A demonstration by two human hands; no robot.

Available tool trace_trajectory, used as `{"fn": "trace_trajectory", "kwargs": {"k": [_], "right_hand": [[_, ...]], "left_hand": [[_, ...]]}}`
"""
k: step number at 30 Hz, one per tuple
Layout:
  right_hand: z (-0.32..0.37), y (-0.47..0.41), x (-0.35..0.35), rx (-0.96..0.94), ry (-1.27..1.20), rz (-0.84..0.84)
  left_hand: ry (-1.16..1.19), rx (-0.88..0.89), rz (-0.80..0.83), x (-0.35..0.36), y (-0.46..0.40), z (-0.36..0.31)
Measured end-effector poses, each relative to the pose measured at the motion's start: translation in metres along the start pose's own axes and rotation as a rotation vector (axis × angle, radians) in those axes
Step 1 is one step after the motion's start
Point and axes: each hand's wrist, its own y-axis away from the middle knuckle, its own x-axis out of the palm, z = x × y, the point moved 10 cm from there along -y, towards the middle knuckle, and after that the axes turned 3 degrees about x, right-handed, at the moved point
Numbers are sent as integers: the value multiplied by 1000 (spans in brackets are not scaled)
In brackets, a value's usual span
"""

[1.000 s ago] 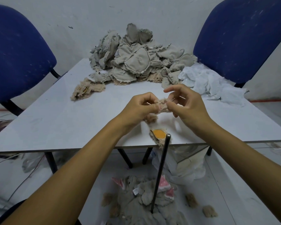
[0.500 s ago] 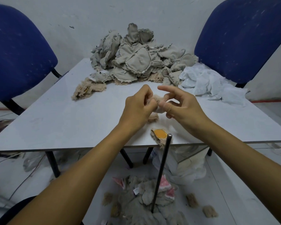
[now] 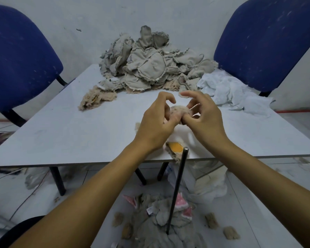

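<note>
- Head view: the left hand (image 3: 157, 123) and the right hand (image 3: 205, 120) meet above the near half of the white flat table (image 3: 61, 133).
- Between them is a small beige fluffy fabric piece (image 3: 179, 112), lifted off the table top.
- The left hand grips it with curled fingers and thumb; the right hand pinches its other side, with the index finger raised free.
- Below the hands, at the near table edge, lies a beige fluffy piece with an orange oval patch (image 3: 175, 149).
- The top of a thin dark metal rod (image 3: 177, 190) stands just beside this patch; the rod goes down to the floor.
- At the far side of the table is a big heap of grey-beige sewn fabric shells (image 3: 150, 68), with a crumpled white cloth (image 3: 229, 92) on its right.
- A blue padded chair (image 3: 20, 59) stands to the left of the table.
</note>
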Motion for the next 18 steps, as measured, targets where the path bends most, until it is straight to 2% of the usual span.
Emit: {"fn": "trace_trajectory", "kwargs": {"k": [3,5,7,9,11,14,16,18], "right_hand": [[4,0,0,-36,-9,10],[6,1,3,-44,-33,55],[6,4,9,-24,-117,113],[-5,3,13,110,-338,136],[-21,0,12,243,-396,111],[-25,2,20,104,155,251],[-33,14,37,29,401,403],[-40,23,51,-2,548,516]], "left_hand": [[394,-380,114,17,3,34],[644,-542,118,26,8,43],[663,-594,22,19,8,50],[668,-614,-58,10,8,55],[748,-611,-21,8,4,55],[837,-577,174,11,0,45],[708,-537,195,8,0,47],[490,-503,124,-2,0,56]]}}
